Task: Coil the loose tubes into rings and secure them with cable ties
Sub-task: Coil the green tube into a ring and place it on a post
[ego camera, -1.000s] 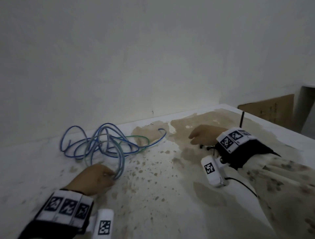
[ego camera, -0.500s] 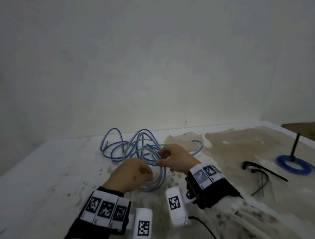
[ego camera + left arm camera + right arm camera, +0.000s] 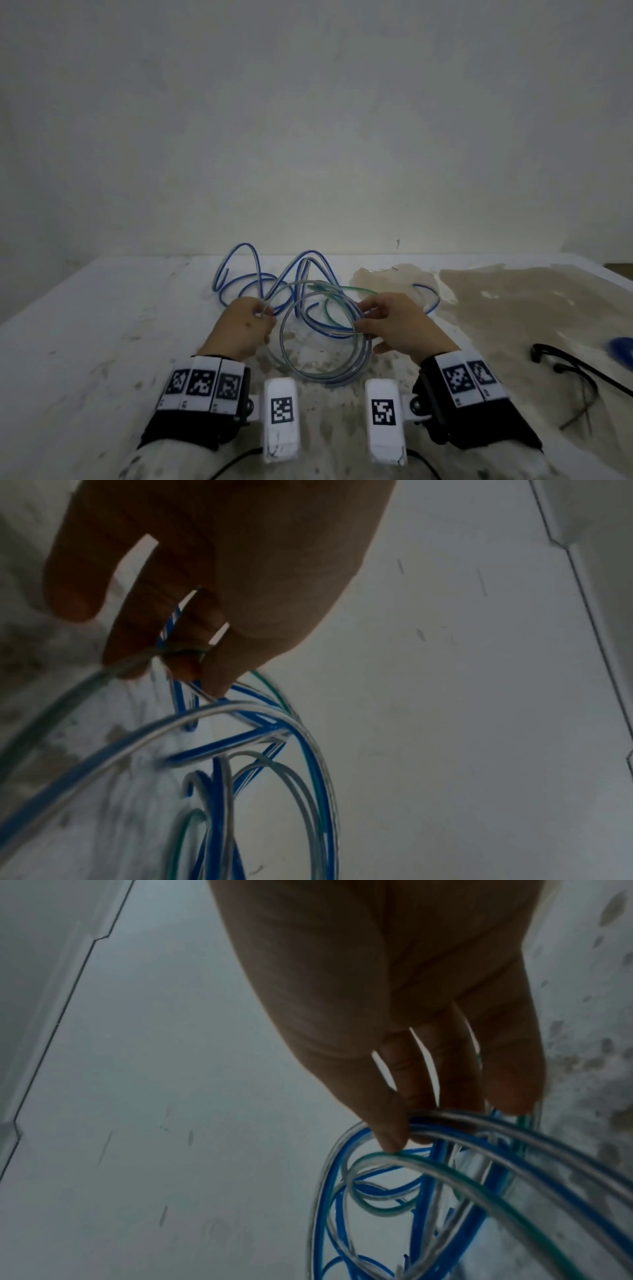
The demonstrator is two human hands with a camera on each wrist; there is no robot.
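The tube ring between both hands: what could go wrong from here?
1. The ring is still tangled with the loose blue loops behind it, so lifting may drag the whole pile.
2. No tie is on it; the cable ties lie off to the right, so if the right hand or left hand lets go, it may spring open.

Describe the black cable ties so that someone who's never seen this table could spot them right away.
Start from the stained white table and go to its right side, past the right hand that holds the tube ring. The black cable ties lie loose there on the brownish patch. They are thin, dark and nearly straight strips, unlike the blue, green and clear tubes looping near the wall.
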